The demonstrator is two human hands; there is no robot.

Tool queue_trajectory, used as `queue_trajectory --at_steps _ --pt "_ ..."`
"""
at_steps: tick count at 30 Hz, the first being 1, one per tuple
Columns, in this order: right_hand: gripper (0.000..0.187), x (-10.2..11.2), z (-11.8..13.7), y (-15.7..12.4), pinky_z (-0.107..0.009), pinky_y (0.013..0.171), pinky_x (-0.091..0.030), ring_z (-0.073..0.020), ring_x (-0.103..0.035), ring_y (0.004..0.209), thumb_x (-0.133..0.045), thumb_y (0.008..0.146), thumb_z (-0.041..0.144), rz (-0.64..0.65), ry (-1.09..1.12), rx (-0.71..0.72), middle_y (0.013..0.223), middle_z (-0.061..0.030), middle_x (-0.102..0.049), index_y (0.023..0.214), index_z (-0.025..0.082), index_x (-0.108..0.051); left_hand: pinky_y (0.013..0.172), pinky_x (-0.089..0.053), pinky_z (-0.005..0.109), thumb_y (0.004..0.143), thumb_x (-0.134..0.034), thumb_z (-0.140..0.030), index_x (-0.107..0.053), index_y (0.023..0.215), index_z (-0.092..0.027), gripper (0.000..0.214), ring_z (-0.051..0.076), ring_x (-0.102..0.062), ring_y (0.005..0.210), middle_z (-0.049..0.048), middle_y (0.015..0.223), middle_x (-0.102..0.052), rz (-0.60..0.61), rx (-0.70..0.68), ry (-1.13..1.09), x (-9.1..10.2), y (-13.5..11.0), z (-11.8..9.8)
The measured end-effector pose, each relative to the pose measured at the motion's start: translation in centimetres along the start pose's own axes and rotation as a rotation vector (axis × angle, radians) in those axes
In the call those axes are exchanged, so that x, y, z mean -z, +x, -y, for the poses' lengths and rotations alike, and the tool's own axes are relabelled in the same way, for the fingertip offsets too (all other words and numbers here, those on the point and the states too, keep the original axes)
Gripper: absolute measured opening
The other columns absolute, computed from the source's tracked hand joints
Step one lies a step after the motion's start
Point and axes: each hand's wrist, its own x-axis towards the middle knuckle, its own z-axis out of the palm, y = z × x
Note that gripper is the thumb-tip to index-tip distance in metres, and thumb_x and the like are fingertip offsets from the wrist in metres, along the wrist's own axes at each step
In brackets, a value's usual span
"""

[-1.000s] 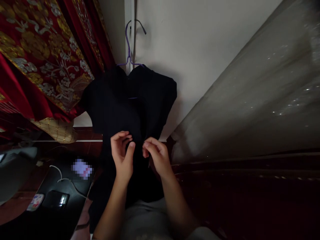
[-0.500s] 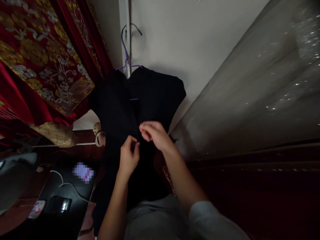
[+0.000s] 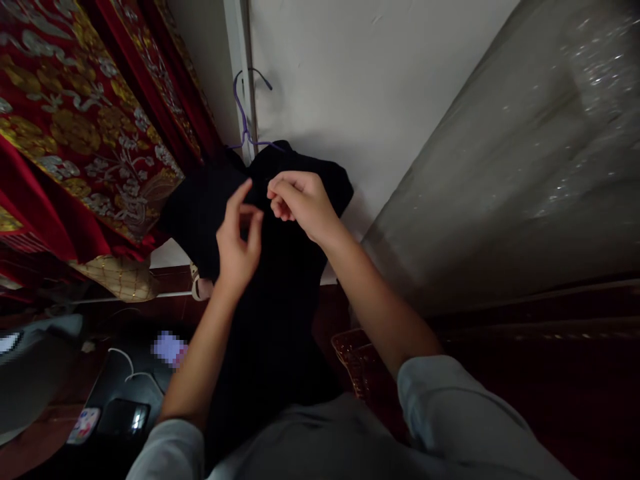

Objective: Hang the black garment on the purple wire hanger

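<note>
Seen from the head, a red cloth (image 3: 100, 127) fills the upper left, with a beige netted bundle (image 3: 125, 277) below it; lower down, a black tabletop (image 3: 111, 385) bears a small patterned item (image 3: 84, 425), a dark glossy device (image 3: 123, 417), a pale cable (image 3: 131, 363) and a pixelated lilac item (image 3: 167, 348). A beige shoe (image 3: 201, 285) shows just beside the left forearm, partly hidden. At the centre, a black garment (image 3: 280, 300) hangs upright on a purple hanger (image 3: 245, 127), before a pale wall (image 3: 360, 80); both hands and forearms stand in front of it and cover part of its neckline and front. A grey sheet (image 3: 480, 200) slopes across the right, above dark red fabric (image 3: 525, 387). As to materials, the red cloth is thickly worked with gold and silver floral embroidery; the hanger is slender, with a curved hook; the garment is soft and matte, its folds lost in shadow; the grey sheet looks thin and carries glittering specks. The left hand (image 3: 239, 240) is loosely curved, thumb and forefinger parted, with nothing visible between them. The right hand (image 3: 300, 203) has its thumb drawn against curled fingers near the neckline; whether it pinches any fabric cannot be told.
</note>
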Motion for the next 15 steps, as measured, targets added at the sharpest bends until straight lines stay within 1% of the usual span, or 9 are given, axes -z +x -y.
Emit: queue_trajectory --at_steps 2,4,6,8,10,11,12,13,15 --pt "0.029 0.2 0.1 0.0 -0.016 0.047 -0.035 -0.0047 -0.046 0.048 -0.062 0.097 0.036 -0.004 -0.036 0.059 0.056 0.0054 -0.049 0.075 0.018 -0.055 0.090 -0.052 0.034 0.099 -0.067 -0.040 -0.067 0.114 -0.022 0.023 0.021 -0.068 0.093 0.0042 0.096 -0.068 0.037 -0.079 0.054 0.8 3.7 -0.3" --pt "0.029 0.1 0.0 0.1 -0.017 0.051 -0.037 -0.0055 -0.047 0.051 -0.060 0.099 0.035 -0.037 -0.089 0.111 0.058 0.0051 -0.048 0.075 0.019 -0.055 0.091 -0.050 0.035 0.098 -0.070 -0.042 -0.068 0.098 -0.020 0.022 0.021 -0.067 0.095 0.0033 0.091 -0.066 0.081 -0.124 0.099 1.2 6.1 0.0" --pt "0.030 -0.3 -0.7 0.3 -0.020 0.054 -0.038 -0.0066 -0.046 0.053 -0.060 0.100 0.031 -0.097 -0.147 0.158 0.058 0.0050 -0.046 0.073 0.019 -0.053 0.093 -0.048 0.036 0.097 -0.072 -0.043 -0.067 0.093 -0.019 0.024 0.022 -0.066 0.096 0.0030 0.089 -0.064 0.100 -0.142 0.129 1.3 7.0 0.3" --pt "0.030 -0.9 -2.0 0.6 -0.022 0.057 -0.038 -0.0083 -0.046 0.055 -0.059 0.099 0.026 -0.168 -0.185 0.187 0.059 0.0041 -0.047 0.071 0.020 -0.051 0.094 -0.045 0.037 0.097 -0.071 -0.042 -0.066 0.092 -0.019 0.024 0.022 -0.064 0.095 0.0033 0.089 -0.063 0.100 -0.173 0.159 1.1 6.8 0.3" --pt "0.028 -1.6 -3.7 1.0 -0.025 0.059 -0.038 -0.0100 -0.047 0.057 -0.058 0.097 0.021 -0.208 -0.203 0.162 0.061 0.0026 -0.050 0.069 0.020 -0.052 0.093 -0.043 0.036 0.101 -0.067 -0.041 -0.066 0.092 -0.019 0.023 0.020 -0.061 0.092 0.0032 0.089 -0.063 0.082 -0.248 0.193 1.2 6.5 -0.2" --pt "0.027 -1.9 -4.6 1.2 -0.026 0.059 -0.038 -0.0107 -0.048 0.058 -0.058 0.095 0.019 -0.205 -0.214 0.125 0.061 0.0018 -0.052 0.068 0.020 -0.053 0.091 -0.043 0.036 0.103 -0.064 -0.040 -0.066 0.093 -0.019 0.023 0.018 -0.060 0.090 0.0029 0.089 -0.062 0.042 -0.293 0.203 1.5 6.6 -0.5" --pt "0.027 -2.1 -5.6 1.3 -0.027 0.059 -0.037 -0.0110 -0.048 0.057 -0.058 0.093 0.017 -0.195 -0.230 0.076 0.061 0.0011 -0.053 0.066 0.020 -0.054 0.089 -0.042 0.034 0.105 -0.062 -0.039 -0.065 0.094 -0.019 0.023 0.017 -0.058 0.089 0.0025 0.091 -0.061 -0.027 -0.337 0.206 2.2 6.9 -0.5" --pt "0.027 -2.2 -6.5 1.2 -0.027 0.058 -0.035 -0.0111 -0.047 0.057 -0.060 0.090 0.016 -0.183 -0.249 0.027 0.059 0.0010 -0.053 0.063 0.020 -0.054 0.087 -0.042 0.033 0.106 -0.060 -0.038 -0.063 0.096 -0.019 0.022 0.015 -0.056 0.089 0.0020 0.092 -0.060 -0.124 -0.362 0.190 3.2 7.4 -0.3" --pt "0.028 -2.4 -8.0 0.2 -0.027 0.055 -0.031 -0.0106 -0.044 0.055 -0.062 0.084 0.017 -0.168 -0.280 -0.041 0.056 0.0019 -0.050 0.059 0.020 -0.052 0.087 -0.042 0.029 0.108 -0.056 -0.039 -0.059 0.097 -0.017 0.025 0.011 -0.053 0.091 0.0004 0.093 -0.056 -0.325 -0.315 0.143 6.2 8.9 1.4"
